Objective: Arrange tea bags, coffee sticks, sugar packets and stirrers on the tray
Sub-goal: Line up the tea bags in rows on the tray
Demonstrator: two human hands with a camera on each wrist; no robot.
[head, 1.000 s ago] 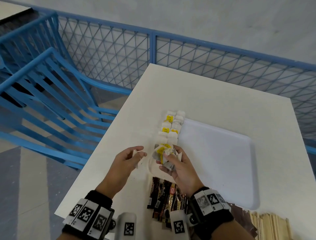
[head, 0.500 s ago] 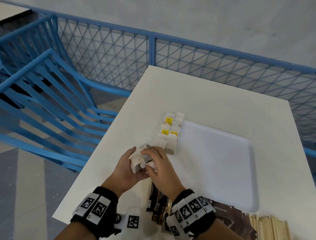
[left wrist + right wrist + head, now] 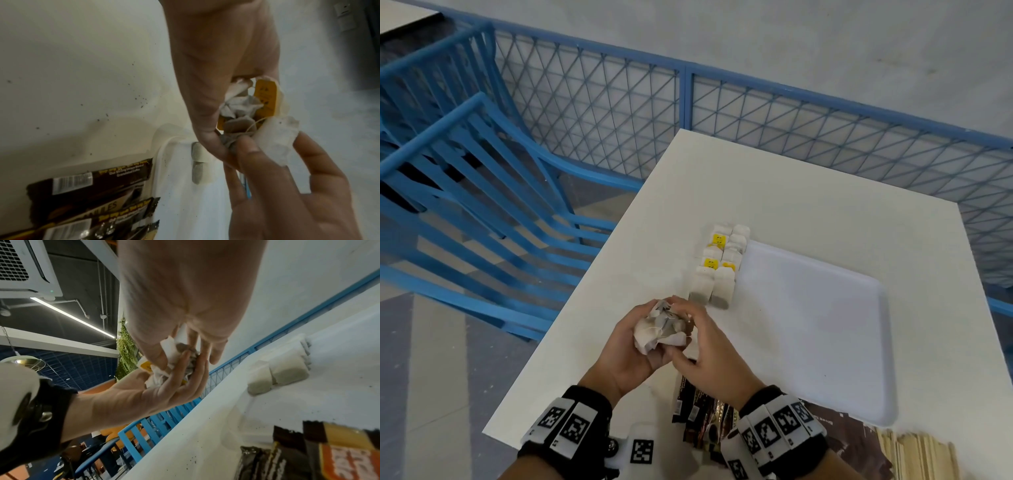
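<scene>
A crumpled bunch of white tea bags (image 3: 661, 329) with yellow tags is held between both hands, above the table just left of the tray's near corner. My left hand (image 3: 635, 342) cups the bunch from below and the left. My right hand (image 3: 690, 329) pinches it from above and the right. The left wrist view shows a yellow tag (image 3: 265, 97) and string among the bags. A double row of tea bags (image 3: 719, 267) lies along the left edge of the white tray (image 3: 815, 325). Dark coffee sticks (image 3: 702, 414) lie near my right wrist.
Wooden stirrers (image 3: 921, 455) and brown packets (image 3: 842, 428) lie at the table's near right edge. The white table (image 3: 774, 192) stands against a blue mesh railing (image 3: 688, 96). Blue chairs (image 3: 482, 192) are stacked to the left of the table.
A second ago my right hand alone held the tea bags, and my left hand was open beside it. The hands have closed together round the bunch and shifted slightly left.
</scene>
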